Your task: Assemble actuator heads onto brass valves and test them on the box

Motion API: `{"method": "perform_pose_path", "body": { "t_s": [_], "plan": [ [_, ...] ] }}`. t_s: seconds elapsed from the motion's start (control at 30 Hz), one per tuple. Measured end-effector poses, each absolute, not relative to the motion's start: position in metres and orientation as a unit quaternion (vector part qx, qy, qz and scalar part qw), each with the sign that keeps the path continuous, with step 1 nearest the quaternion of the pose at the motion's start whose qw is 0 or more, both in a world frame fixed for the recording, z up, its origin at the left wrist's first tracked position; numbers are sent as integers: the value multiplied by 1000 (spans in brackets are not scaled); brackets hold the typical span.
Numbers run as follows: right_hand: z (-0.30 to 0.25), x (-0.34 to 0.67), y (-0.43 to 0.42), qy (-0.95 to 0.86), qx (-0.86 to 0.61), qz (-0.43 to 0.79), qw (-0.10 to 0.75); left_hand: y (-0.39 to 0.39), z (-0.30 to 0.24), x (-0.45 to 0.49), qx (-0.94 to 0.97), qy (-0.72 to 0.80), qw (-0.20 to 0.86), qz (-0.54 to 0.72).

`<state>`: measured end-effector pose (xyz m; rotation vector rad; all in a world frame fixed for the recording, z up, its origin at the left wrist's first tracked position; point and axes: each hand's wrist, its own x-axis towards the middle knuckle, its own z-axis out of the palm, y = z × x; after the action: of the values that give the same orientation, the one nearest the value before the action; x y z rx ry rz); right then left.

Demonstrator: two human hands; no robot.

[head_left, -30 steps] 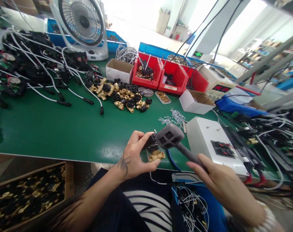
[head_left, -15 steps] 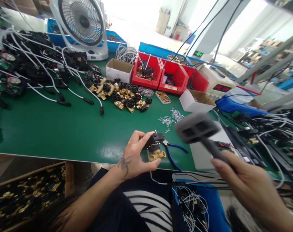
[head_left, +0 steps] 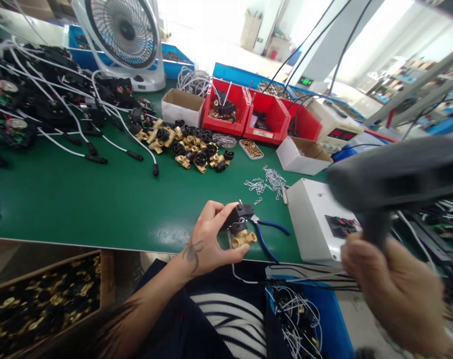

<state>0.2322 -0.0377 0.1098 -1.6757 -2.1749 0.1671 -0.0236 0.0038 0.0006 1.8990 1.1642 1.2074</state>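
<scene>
My left hand [head_left: 207, 239] grips a small brass valve with a black top [head_left: 239, 228] just above the near edge of the green table [head_left: 80, 199]. My right hand [head_left: 394, 289] is wrapped round the handle of a grey rubber mallet [head_left: 394, 174], raised at the right and blurred by motion, well clear of the valve. Blue-handled pliers [head_left: 269, 234] lie on the table right beside the valve.
A white control box [head_left: 316, 219] stands right of the pliers. A heap of brass valves [head_left: 191, 147] and loose wire clips [head_left: 267, 180] lie mid-table. Red bins [head_left: 249, 112], cardboard boxes, a fan [head_left: 121, 40] and cable bundles [head_left: 43, 99] stand behind. A crate of valves [head_left: 43, 299] sits lower left.
The mallet has swung up and to the right, away from the valve it was touching a second ago. My left hand has kept the valve in place, and the pliers are uncovered.
</scene>
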Motion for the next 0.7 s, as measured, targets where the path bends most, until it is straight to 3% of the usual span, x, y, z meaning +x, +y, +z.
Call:
{"method": "perform_pose_path", "body": {
  "t_s": [0.13,0.3,0.47,0.63,0.7],
  "plan": [
    [104,224,-36,-810,-570,76,117,4,-1,-23,712,431,302,465],
    [106,223,-38,-762,-598,-2,248,5,-5,-20,716,431,280,472],
    [102,217,-35,-825,-549,56,123,6,-3,-20,711,428,298,471],
    [107,219,-35,-782,-584,-28,217,5,-2,-20,717,429,289,467],
    [103,219,-36,-808,-561,-19,182,5,-3,-20,717,426,289,470]
  ]
}}
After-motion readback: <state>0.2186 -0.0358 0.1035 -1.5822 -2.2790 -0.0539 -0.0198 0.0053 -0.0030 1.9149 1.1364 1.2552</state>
